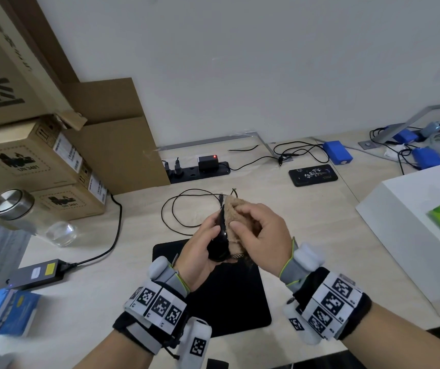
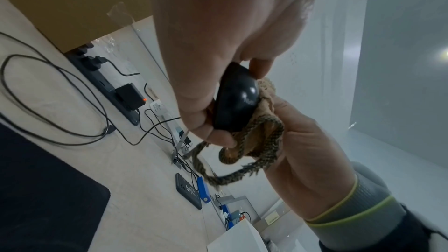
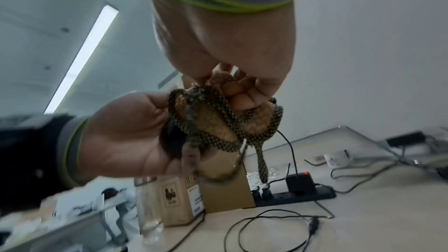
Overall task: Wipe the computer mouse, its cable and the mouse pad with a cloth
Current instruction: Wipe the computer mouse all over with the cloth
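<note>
My left hand (image 1: 200,249) grips a glossy black computer mouse (image 1: 220,242) on edge, lifted above the black mouse pad (image 1: 229,296). My right hand (image 1: 256,235) holds a bunched tan fleecy cloth (image 1: 236,222) pressed against the mouse's right side. In the left wrist view the mouse (image 2: 238,101) sits between thumb and fingers, with the cloth's checkered edge (image 2: 254,141) hanging below. In the right wrist view the cloth (image 3: 218,122) covers most of the mouse (image 3: 173,141). The thin black cable (image 1: 176,214) loops on the table behind the hands.
Cardboard boxes (image 1: 40,161) stack at left, with a glass jar (image 1: 27,217) and power adapter (image 1: 38,272) in front. A power strip (image 1: 200,170) lies by the wall. A phone (image 1: 313,174), blue battery packs (image 1: 337,153) and a white box (image 1: 421,222) sit at right.
</note>
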A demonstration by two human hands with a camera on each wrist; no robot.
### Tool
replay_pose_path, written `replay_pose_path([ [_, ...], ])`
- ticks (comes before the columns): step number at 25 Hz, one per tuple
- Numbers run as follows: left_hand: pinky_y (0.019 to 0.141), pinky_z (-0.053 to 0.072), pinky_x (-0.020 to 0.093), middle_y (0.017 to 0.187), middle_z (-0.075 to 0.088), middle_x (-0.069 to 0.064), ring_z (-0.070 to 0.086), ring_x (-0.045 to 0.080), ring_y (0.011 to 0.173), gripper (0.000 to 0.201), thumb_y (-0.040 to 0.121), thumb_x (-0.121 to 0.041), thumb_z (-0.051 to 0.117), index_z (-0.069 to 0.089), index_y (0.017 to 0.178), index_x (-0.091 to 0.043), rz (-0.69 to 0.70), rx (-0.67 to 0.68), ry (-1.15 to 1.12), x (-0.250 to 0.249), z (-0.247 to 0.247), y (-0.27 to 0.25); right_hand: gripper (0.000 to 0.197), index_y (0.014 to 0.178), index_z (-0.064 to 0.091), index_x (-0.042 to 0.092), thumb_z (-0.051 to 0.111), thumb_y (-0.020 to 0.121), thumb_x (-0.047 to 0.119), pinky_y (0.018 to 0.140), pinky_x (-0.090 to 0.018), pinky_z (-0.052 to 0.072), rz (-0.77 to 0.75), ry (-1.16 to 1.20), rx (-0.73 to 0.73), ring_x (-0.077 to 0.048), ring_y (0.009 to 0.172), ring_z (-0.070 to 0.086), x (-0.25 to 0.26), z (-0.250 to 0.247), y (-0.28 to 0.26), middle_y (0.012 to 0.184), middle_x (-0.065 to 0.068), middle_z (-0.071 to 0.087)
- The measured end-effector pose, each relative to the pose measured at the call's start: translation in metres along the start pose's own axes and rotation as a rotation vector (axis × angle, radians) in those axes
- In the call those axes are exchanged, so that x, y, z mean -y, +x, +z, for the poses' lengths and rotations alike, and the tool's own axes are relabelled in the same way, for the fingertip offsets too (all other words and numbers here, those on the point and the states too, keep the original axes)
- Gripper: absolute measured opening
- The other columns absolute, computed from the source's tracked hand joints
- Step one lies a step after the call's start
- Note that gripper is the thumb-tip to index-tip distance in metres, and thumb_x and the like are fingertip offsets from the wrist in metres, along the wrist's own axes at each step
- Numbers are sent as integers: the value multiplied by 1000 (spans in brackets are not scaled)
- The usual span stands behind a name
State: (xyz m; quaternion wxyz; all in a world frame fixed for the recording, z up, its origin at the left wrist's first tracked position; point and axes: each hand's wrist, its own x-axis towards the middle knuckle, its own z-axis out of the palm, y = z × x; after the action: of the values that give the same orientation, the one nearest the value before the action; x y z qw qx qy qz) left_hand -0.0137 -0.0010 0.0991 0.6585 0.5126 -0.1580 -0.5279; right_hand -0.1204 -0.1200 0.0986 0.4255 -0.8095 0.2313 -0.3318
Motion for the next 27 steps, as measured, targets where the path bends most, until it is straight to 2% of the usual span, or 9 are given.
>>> replay_pose_path([
  [3, 78, 54, 42, 123, 66, 11, 65, 23, 101, 41, 103, -11, 32, 53, 134, -29, 10, -12, 93, -1, 0, 1, 19, 97, 64, 25, 65, 80, 33, 75, -12, 42, -98, -82, 29, 3, 82, 54, 1, -1, -2, 90, 19, 58],
  [5, 71, 53, 38, 122, 65, 10, 65, 21, 95, 42, 102, -10, 35, 52, 136, -29, 10, -37, 182, 0, -1, 1, 15, 92, 63, 27, 67, 79, 33, 67, -16, 42, -11, -76, -14, 3, 71, 53, -4, -4, 7, 80, 20, 58],
  [8, 69, 52, 38, 124, 64, 10, 66, 20, 93, 42, 101, -12, 38, 52, 137, -30, 18, -60, 215, 2, -2, 0, 12, 89, 61, 30, 66, 79, 33, 62, -18, 39, 83, -74, -72, 2, 61, 50, -6, -6, 16, 70, 19, 56],
  [12, 68, 52, 37, 116, 63, 18, 63, 21, 92, 41, 101, -16, 38, 52, 135, -34, 33, -71, 218, 2, -1, 1, 16, 93, 65, 24, 69, 79, 29, 71, -11, 41, -55, -100, 59, 5, 77, 53, 0, -3, 4, 85, 21, 59],
  [15, 69, 52, 37, 120, 64, 9, 64, 19, 93, 41, 103, -12, 34, 52, 135, -31, 25, -62, 214, 0, -1, 1, 16, 92, 65, 24, 69, 78, 30, 68, -11, 38, -17, -122, -1, 10, 73, 51, -8, -7, 14, 80, 28, 54],
  [17, 69, 53, 36, 120, 64, 7, 65, 19, 94, 42, 103, -11, 30, 54, 131, -31, 12, -55, 159, -2, 1, 2, 16, 92, 65, 23, 68, 78, 31, 68, -15, 39, 12, -120, -16, 7, 72, 51, -7, -6, 14, 80, 25, 55],
  [21, 74, 56, 36, 126, 64, 12, 64, 25, 114, 42, 101, -8, 31, 56, 131, -23, 3, -55, 75, -2, 3, 7, 17, 94, 64, 27, 71, 78, 26, 78, -11, 41, -112, -93, 121, 9, 86, 52, 6, 2, -5, 90, 24, 56],
  [24, 73, 54, 35, 131, 61, 10, 62, 26, 113, 46, 102, -9, 27, 51, 137, -27, 18, -57, 177, -2, -1, 6, 14, 91, 64, 29, 71, 79, 28, 71, -10, 39, -16, -79, 50, 10, 76, 52, -2, -4, 11, 81, 28, 55],
  [27, 68, 53, 37, 130, 60, 9, 63, 23, 99, 46, 102, -10, 30, 49, 139, -30, 43, -29, 238, -2, -2, 2, 13, 91, 64, 29, 71, 80, 29, 61, -15, 37, 95, -78, -44, 2, 61, 51, -11, -8, 20, 68, 20, 54],
])
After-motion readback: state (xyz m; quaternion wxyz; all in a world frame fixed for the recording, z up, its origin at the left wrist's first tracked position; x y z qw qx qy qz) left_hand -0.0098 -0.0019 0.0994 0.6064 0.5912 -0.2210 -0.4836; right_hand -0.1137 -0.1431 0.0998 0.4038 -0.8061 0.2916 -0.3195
